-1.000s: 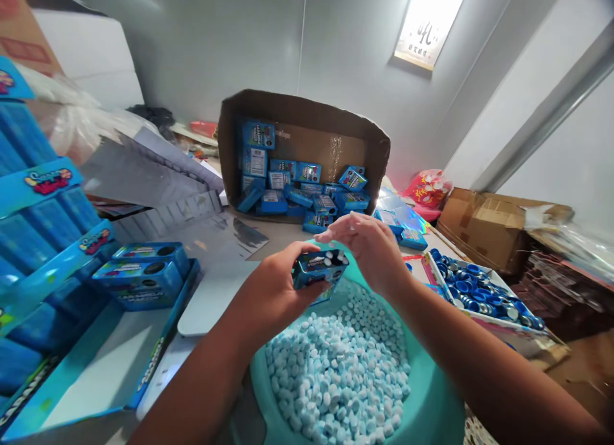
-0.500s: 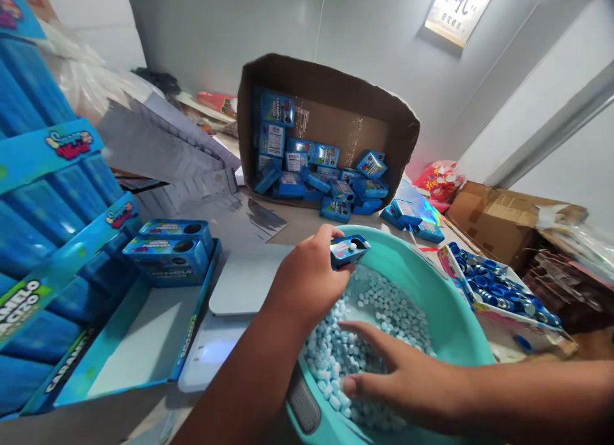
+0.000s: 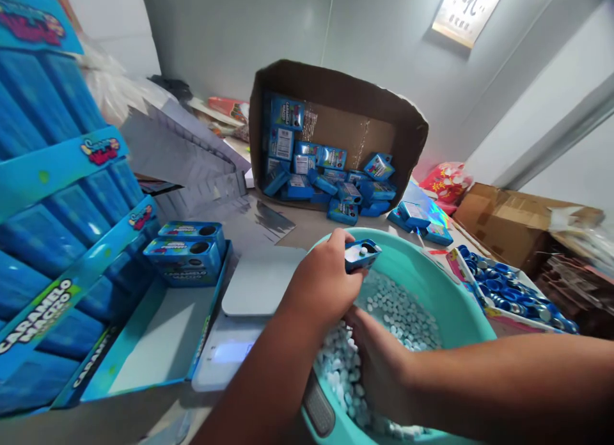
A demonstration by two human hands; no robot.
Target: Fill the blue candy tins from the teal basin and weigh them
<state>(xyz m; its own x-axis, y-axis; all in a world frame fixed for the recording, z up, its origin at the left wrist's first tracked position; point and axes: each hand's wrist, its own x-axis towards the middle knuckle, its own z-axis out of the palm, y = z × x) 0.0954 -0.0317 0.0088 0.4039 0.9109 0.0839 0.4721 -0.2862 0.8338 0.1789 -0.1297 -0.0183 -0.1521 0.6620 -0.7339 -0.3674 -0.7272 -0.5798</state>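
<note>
My left hand (image 3: 326, 275) is closed around a small blue candy box (image 3: 361, 256), held tilted over the far part of a turquoise tub (image 3: 460, 304). White candies show in the opening at the box's top. Down among the pale blue-white candies (image 3: 348, 374) in the tub is my right hand (image 3: 384, 368), turned on its side just below the left one. Its fingertips are hidden behind the left wrist and among the candies, so I cannot tell how far they are closed.
Left of the tub stand a scale (image 3: 261, 282) and a blue display tray (image 3: 148, 343) with two boxes, beside stacked full displays (image 3: 48, 240). Behind, a cardboard carton (image 3: 407, 119) lies on its side with several blue boxes. Blue caps fill a tray (image 3: 518, 291) at right.
My right hand has gone from spread fingers over the candies to turned sideways, up close to the left hand. The left hand still holds the box. The view has shifted slightly left.
</note>
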